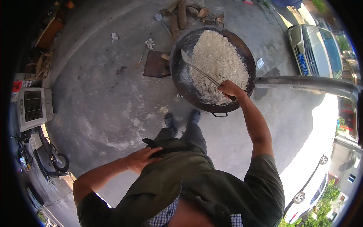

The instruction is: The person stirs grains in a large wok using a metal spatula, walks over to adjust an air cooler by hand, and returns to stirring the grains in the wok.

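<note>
My right hand is closed around the dark grip of a long-handled wok spatula. The spatula's metal blade is at the left side of a large dark wok, beside a heap of pale, crumbly, grain-like food. Some of this food lies under the handle and close to my right hand. At my waist, my left hand rests against my dark clothing with its fingers stretched out, holding nothing that shows. A small black piece sticks out just beyond its fingers.
A metal pipe runs right from the wok. Firewood logs lie behind it, and a rusty metal plate is at its left. Parked cars stand at right, a scooter and a white box-shaped appliance at left.
</note>
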Demonstrator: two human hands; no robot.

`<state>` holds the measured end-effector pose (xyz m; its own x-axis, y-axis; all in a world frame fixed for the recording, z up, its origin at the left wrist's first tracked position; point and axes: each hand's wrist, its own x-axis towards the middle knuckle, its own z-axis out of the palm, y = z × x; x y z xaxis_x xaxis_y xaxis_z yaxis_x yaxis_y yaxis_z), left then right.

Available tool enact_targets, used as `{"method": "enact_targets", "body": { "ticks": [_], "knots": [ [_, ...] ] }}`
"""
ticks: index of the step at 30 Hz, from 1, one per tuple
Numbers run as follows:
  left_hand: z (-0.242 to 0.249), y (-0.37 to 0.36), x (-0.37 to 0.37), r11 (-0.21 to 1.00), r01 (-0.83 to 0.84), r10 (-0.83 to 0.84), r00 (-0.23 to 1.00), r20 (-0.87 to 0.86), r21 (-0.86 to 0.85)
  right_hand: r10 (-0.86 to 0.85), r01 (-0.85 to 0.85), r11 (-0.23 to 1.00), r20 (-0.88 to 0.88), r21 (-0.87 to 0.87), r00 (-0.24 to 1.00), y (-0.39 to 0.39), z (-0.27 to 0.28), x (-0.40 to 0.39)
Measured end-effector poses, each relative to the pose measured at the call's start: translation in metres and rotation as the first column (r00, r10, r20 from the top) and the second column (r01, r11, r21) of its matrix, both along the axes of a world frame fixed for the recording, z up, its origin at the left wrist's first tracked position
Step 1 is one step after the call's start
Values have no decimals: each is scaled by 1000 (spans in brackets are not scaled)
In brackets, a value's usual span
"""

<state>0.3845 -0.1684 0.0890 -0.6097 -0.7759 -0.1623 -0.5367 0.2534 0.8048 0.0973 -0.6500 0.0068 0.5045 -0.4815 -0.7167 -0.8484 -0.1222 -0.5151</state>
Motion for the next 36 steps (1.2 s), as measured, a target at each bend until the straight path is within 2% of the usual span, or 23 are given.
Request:
{"method": "enact_targets", "body": {
  "ticks": [3, 5, 6, 9, 12, 13, 16, 19, 22, 25, 28, 29, 31, 32, 35, 36],
  "knots": [
    [5, 1, 1, 997, 7, -10, 999, 46, 81, 112, -102, 980, -46, 172, 993, 4, 48, -24],
    [-5, 8, 1, 1000, -16, 15, 999, 42, 10, 272, -237, 951, -172, 200, 947, -4, 87, -45],
    [-5, 11, 1, 999, -27, 28, 999, 41, -22, 349, -300, 927, -229, 223, 909, -5, 94, -50],
    [-5, 12, 0, 998, -48, 50, 998, 45, -38, 393, -359, 917, -246, 174, 886, -15, 81, -37],
    [-6, 5, 0, 1000, -21, 20, 999, 29, 17, 177, -178, 984, -166, 13, 970, -11, 16, -14],
    [-4, 1, -1, 1000, -15, 14, 1000, 18, 22, 92, -97, 995, -115, -36, 989, -7, 10, -8],
    [-2, -4, 0, 999, -17, 17, 1000, 11, 34, 192, -185, 981, -128, 65, 973, -5, 36, -17],
    [-4, 6, -1, 999, -42, 41, 998, 37, 21, 371, -333, 926, -269, 179, 889, -5, 97, -36],
    [-5, 9, -1, 998, -65, 66, 997, 33, -28, 380, -339, 922, -266, 186, 886, -11, 92, -33],
    [-4, 3, -1, 998, -54, 54, 999, 5, -28, 77, -69, 996, -135, 63, 988, 0, 11, -7],
    [2, -6, -1, 999, -29, 29, 1000, -8, 41, -3, 0, 999, -77, -40, 997, 9, -4, 10],
    [3, -5, -2, 998, -22, 22, 1000, -1, 60, 46, -43, 999, -104, 31, 994, 8, 3, 1],
    [2, -7, -1, 998, -24, 24, 1000, -5, 50, 145, -119, 979, -149, 168, 978, 0, 54, -16],
    [1, -4, 0, 999, -34, 35, 999, -16, 27, 267, -229, 954, -203, 193, 942, 0, 76, -21],
    [-5, 3, -2, 997, -66, 65, 997, -39, -32, 330, -286, 939, -277, 189, 902, -1, 97, -29],
    [-6, 4, -2, 996, -73, 71, 997, -44, -52, 319, -283, 945, -276, 163, 907, -1, 86, -22]
  ]
}}
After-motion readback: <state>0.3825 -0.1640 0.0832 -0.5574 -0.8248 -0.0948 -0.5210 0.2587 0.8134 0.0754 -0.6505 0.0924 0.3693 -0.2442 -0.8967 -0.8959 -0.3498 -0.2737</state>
